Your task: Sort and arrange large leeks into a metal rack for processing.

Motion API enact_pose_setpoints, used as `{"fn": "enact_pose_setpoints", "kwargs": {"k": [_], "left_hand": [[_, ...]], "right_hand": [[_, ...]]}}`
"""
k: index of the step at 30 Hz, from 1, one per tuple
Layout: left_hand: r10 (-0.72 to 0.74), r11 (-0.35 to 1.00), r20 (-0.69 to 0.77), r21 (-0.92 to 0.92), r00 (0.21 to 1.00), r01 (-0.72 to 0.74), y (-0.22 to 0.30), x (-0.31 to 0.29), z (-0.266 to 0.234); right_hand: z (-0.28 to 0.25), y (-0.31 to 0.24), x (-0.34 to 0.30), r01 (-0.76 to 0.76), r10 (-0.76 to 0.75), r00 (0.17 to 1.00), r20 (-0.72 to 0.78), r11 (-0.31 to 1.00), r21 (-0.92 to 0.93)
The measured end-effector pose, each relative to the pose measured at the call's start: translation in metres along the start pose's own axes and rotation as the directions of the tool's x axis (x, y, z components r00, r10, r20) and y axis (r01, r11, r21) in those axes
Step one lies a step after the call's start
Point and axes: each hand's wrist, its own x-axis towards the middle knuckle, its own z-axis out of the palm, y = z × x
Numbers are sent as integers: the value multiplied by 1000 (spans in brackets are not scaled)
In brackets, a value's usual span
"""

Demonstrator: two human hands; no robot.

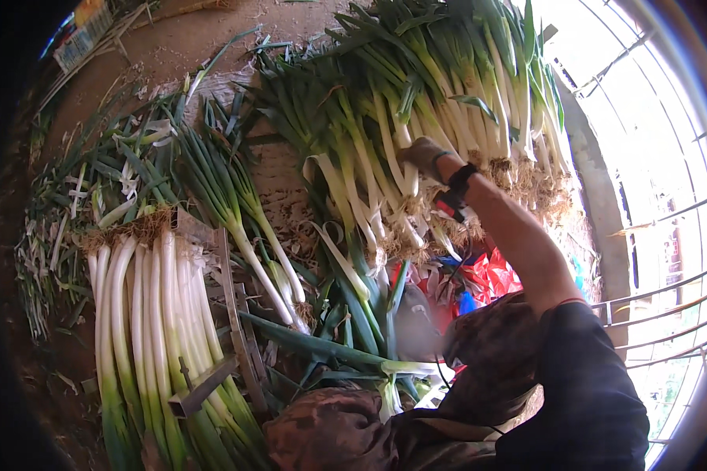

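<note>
My right hand (pixel 428 158), in a greyish glove with a black band at the wrist, reaches far into a big heap of long green onions (pixel 463 102). Its fingers are closed round the white stalk of one green onion (pixel 408 179), whose roots point toward me. Below the wrist is a red and black object (pixel 449 204); I cannot make out its kind or what holds it. Nothing shows of my left hand. A bundle of peeled white green onions (pixel 161 306) lies at the left, roots away from me, across a metal frame (pixel 232 290).
Loose green onions (pixel 247 251) lie between the bundle and the heap. Stripped leaves (pixel 78 212) litter the left side. Red plastic (pixel 491 275) lies near my camouflage-clad knees (pixel 330 428). A low ledge (pixel 597 180) and a wire grid (pixel 668 216) bound the right side.
</note>
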Motion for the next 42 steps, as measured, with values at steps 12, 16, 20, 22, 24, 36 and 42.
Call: {"fn": "enact_pose_setpoints", "kwargs": {"k": [12, 16, 20, 22, 24, 36, 42], "left_hand": [[116, 975, -124, -176, 986, -137, -29, -71, -20], [2, 998, 55, -57, 998, 1, -18, -87, -67], [171, 956, -198, -205, 965, -212, 67, -81, -122], [320, 864, -312, -292, 895, -411, 129, -85, -150], [342, 718, -410, -467, 846, -516, 202, -83, -164], [210, 333, -841, -418, 498, -845, 501, -91, -161], [592, -127, -403, -902, 698, -413, 421, -121, -242]], "right_hand": [[-141, 36, -330, 431, -591, 806, -18, 566, 702], [-185, 34, -493, -51, -225, 970, 93, 184, 982], [-237, 85, -602, -256, -619, 750, 233, 53, 965], [-237, 74, -664, -224, -358, 910, 209, -1, 975], [-233, 84, -713, -166, -299, 943, 149, -34, 986], [-238, 129, -840, 19, -555, 832, 25, 75, 997], [-261, 122, -721, 593, -673, 670, -314, 230, 772]]}}
